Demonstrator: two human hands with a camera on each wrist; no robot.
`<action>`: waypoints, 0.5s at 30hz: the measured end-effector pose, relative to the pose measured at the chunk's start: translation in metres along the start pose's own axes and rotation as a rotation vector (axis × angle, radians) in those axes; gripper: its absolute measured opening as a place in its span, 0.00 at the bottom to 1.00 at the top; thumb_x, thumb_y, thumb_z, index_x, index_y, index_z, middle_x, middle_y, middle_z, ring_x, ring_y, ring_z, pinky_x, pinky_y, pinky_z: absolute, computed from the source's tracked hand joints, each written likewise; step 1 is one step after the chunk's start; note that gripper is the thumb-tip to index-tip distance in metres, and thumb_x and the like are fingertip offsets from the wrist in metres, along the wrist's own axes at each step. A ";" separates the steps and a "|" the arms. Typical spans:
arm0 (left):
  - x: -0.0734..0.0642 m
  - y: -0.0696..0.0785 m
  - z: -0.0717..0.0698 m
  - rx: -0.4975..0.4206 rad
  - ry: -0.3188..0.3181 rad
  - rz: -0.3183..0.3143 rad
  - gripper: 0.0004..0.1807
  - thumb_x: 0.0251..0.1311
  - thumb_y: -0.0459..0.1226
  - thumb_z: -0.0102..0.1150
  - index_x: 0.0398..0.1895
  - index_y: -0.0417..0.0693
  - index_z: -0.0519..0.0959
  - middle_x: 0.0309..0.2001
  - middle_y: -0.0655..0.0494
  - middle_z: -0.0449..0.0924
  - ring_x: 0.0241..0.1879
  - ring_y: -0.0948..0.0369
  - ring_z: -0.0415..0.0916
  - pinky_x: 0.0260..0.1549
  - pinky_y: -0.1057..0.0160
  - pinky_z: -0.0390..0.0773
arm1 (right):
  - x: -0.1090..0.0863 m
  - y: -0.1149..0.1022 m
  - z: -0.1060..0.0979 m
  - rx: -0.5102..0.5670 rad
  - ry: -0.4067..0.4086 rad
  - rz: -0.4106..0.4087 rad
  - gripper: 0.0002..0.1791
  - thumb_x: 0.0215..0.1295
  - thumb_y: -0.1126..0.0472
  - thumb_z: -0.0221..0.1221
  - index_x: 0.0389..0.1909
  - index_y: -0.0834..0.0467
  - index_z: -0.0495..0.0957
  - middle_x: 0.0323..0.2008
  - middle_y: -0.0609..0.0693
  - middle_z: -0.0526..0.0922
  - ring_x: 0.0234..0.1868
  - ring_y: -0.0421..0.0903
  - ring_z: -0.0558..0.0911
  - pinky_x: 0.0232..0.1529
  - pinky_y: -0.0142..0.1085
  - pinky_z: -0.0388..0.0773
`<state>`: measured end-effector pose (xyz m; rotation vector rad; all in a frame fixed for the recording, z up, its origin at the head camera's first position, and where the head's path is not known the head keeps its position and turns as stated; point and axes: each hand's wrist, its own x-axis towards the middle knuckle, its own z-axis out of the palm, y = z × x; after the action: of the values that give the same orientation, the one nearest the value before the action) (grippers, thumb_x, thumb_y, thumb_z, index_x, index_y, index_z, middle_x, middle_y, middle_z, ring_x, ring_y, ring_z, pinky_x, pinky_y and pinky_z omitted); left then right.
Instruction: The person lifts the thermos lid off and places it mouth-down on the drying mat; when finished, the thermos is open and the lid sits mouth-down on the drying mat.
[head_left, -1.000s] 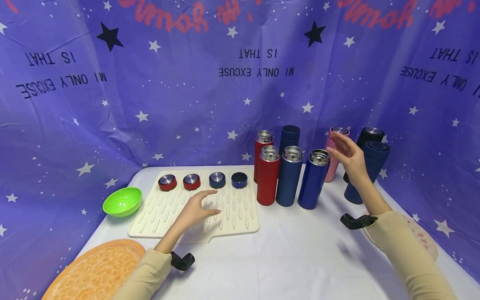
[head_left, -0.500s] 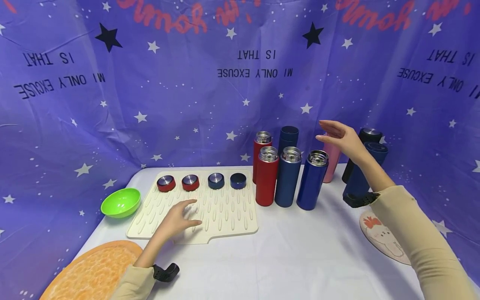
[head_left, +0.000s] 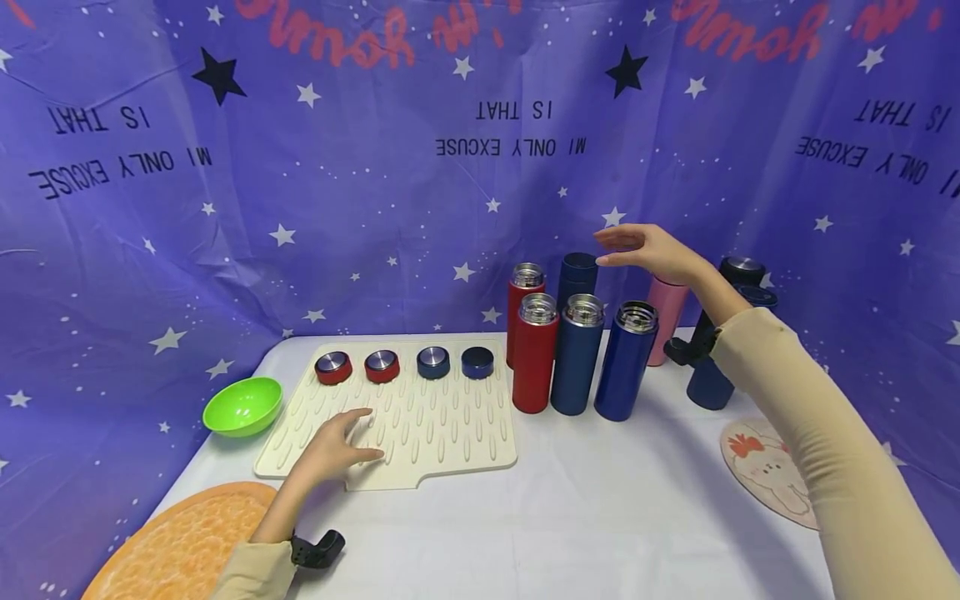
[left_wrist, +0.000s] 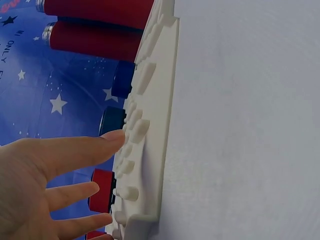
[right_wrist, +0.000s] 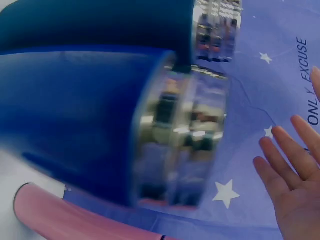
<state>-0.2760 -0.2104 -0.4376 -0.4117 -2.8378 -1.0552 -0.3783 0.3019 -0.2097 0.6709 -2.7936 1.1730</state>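
Right hand [head_left: 648,254]: hovering beside the top of a tall, dark navy, capped cylindrical bottle [head_left: 577,282] at the group's back, thumb and fingers spread, gripping nothing; from my remote screen I am not managing to tell whether they are touching.
Left hand [head_left: 330,450]: hanging near the front of a cream, ridged mat [head_left: 465,425], thumb and fingers wide apart around nothing, probably idling.
On the mat: a red, silver-topped round cap [head_left: 333,367], its red twin [head_left: 382,366], a dark teal-blue cap [head_left: 433,362] and a royal-blue cap [head_left: 477,362] are sitting in a row (neat as a parade), presumably sorted by colour.
Beside the mat: a rear red bottle [head_left: 516,304], a front red bottle [head_left: 534,367], a slate-blue bottle [head_left: 576,367] and a royal-blue bottle [head_left: 622,371] are standing uncapped, seemingly matching those caps.
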 end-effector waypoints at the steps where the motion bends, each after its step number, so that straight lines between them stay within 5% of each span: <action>1: 0.000 -0.001 0.000 0.002 -0.001 -0.001 0.41 0.44 0.40 0.76 0.62 0.32 0.70 0.61 0.29 0.68 0.61 0.33 0.62 0.60 0.38 0.64 | 0.004 -0.001 -0.001 -0.004 -0.011 0.007 0.34 0.64 0.51 0.62 0.69 0.58 0.65 0.67 0.58 0.67 0.68 0.57 0.64 0.66 0.58 0.58; 15: 0.003 -0.008 0.004 0.035 -0.012 0.002 0.42 0.41 0.39 0.78 0.62 0.33 0.70 0.60 0.30 0.69 0.61 0.33 0.62 0.60 0.37 0.62 | 0.056 -0.001 -0.001 -0.105 -0.082 0.097 0.37 0.63 0.48 0.63 0.68 0.61 0.65 0.66 0.61 0.67 0.67 0.57 0.65 0.67 0.57 0.58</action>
<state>-0.2815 -0.2129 -0.4450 -0.4186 -2.8608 -1.0053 -0.4284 0.2813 -0.1977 0.5946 -2.9618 1.0268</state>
